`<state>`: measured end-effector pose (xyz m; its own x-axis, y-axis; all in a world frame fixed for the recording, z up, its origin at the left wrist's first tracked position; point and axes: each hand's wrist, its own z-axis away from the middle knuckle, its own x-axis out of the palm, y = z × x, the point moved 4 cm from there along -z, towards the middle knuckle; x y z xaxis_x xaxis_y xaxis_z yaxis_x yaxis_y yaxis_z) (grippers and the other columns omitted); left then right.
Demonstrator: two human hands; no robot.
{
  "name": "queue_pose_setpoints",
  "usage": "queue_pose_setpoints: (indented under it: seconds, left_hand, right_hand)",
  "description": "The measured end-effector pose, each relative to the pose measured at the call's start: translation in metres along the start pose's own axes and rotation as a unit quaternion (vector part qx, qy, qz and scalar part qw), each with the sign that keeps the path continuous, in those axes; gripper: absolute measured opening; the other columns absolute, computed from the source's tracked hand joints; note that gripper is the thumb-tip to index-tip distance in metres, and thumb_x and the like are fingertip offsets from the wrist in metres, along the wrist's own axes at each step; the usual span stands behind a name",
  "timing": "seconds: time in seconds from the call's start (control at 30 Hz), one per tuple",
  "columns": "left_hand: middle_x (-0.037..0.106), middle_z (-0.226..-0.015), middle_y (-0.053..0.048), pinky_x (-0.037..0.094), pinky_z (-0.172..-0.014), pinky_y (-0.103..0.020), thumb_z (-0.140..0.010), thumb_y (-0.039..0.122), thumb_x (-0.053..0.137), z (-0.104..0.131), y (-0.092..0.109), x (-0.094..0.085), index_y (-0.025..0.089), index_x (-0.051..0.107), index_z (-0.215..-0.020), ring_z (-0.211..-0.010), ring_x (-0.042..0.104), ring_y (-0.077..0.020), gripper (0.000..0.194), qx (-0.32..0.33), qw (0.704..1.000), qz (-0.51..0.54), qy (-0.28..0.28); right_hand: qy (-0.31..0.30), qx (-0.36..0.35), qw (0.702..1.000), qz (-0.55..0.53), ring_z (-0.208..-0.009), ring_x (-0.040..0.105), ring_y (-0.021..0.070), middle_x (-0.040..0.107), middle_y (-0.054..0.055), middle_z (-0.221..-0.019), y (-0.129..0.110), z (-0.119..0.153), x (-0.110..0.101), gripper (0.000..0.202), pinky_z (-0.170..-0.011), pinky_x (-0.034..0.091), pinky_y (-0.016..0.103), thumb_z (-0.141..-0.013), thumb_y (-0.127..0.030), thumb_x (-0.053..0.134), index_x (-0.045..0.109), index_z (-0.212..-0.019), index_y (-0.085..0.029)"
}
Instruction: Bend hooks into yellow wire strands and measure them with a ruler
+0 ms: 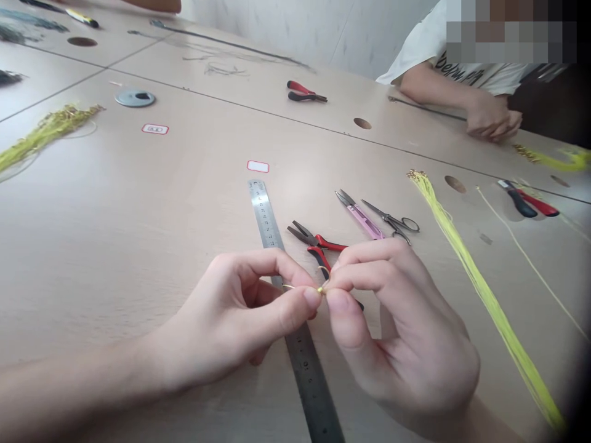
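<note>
Between my fingertips is a thin yellow cord [320, 289], with a small knot or loop at the pinch. My left hand [258, 301] is closed, thumb and forefinger pinching the cord from the left. From the right, my right hand [397, 320] pinches it too, and a small loop of cord rises above those fingertips. Most of the cord is hidden by the fingers. Below both hands a steel ruler [307, 375] lies on the table. Just beyond them rest red-and-black pliers [314, 240], partly covered by my right hand.
Pink thread snips [362, 216] and small scissors [392, 219] lie past my right hand. A bundle of yellow cords [480, 283] stretches along the right; another yellow bundle [46, 135] is at left. Across the table sits a person [462, 80], hands together. More pliers [305, 92] lie farther back.
</note>
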<state>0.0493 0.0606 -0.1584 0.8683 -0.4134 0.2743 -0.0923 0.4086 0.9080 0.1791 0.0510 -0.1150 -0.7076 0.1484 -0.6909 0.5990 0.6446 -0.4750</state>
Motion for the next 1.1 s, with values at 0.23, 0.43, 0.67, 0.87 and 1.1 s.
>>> queue_pose_setpoints:
  seconds: [0.23, 0.43, 0.67, 0.87, 1.1]
  left_hand:
    - [0.049, -0.05, 0.008, 0.024, -0.03, -0.007, -0.081, 0.033, 0.06, -0.0041, 0.0013, -0.0064, 0.019, 0.059, -0.069, -0.031, 0.034, 0.0011, 0.019, 0.038, 0.997, 0.056, 0.022]
    - [0.05, -0.048, 0.007, 0.023, -0.029, -0.008, -0.079, 0.035, 0.062, -0.0044, -0.0005, -0.0059, 0.019, 0.059, -0.07, -0.031, 0.034, 0.0, 0.019, 0.03, 0.998, 0.053, 0.021]
    - [0.041, -0.041, 0.009, 0.021, -0.028, -0.008, -0.081, 0.031, 0.061, -0.0034, 0.0008, -0.0046, 0.019, 0.058, -0.069, -0.03, 0.031, -0.0009, 0.017, 0.025, 0.998, 0.05, 0.011]
    - [0.042, -0.042, 0.009, 0.023, -0.029, -0.009, -0.08, 0.033, 0.06, -0.0046, 0.0006, -0.0039, 0.019, 0.058, -0.07, -0.031, 0.031, -0.0012, 0.018, 0.023, 0.999, 0.042, 0.01]
    - [0.039, -0.046, 0.006, 0.026, -0.033, -0.015, -0.072, 0.036, 0.065, -0.0038, -0.0023, -0.004, 0.02, 0.054, -0.065, -0.039, 0.032, -0.0055, 0.02, -0.017, 1.0, 0.004, 0.018]
  right_hand:
    - [-0.004, 0.028, 1.0, -0.013, -0.072, 0.053, 0.0164, 0.052, 0.004, -0.073, 0.0011, -0.0001, 0.0021, 0.009, -0.063, 0.045, 0.032, -0.081, -0.011, 0.047, 0.051, -0.077, -0.019]
    - [-0.013, 0.009, 1.0, -0.003, -0.077, 0.053, 0.0149, 0.054, 0.005, -0.075, 0.0009, -0.001, 0.0036, 0.007, -0.066, 0.045, 0.029, -0.081, -0.01, 0.047, 0.053, -0.082, -0.014]
    - [-0.013, 0.015, 1.0, -0.009, -0.076, 0.054, 0.0159, 0.055, 0.006, -0.077, 0.0006, -0.0004, 0.0046, 0.006, -0.066, 0.046, 0.031, -0.081, -0.012, 0.049, 0.054, -0.082, -0.015]
    - [-0.012, 0.024, 0.999, -0.02, -0.076, 0.054, 0.0163, 0.055, 0.005, -0.076, 0.0006, 0.0011, 0.004, 0.006, -0.066, 0.046, 0.031, -0.081, -0.013, 0.05, 0.054, -0.083, -0.016]
    - [-0.013, 0.115, 0.989, -0.093, -0.069, 0.054, 0.0117, 0.053, 0.001, -0.074, 0.0059, -0.0015, -0.0005, 0.01, -0.065, 0.046, 0.028, -0.084, -0.017, 0.047, 0.055, -0.078, -0.017]
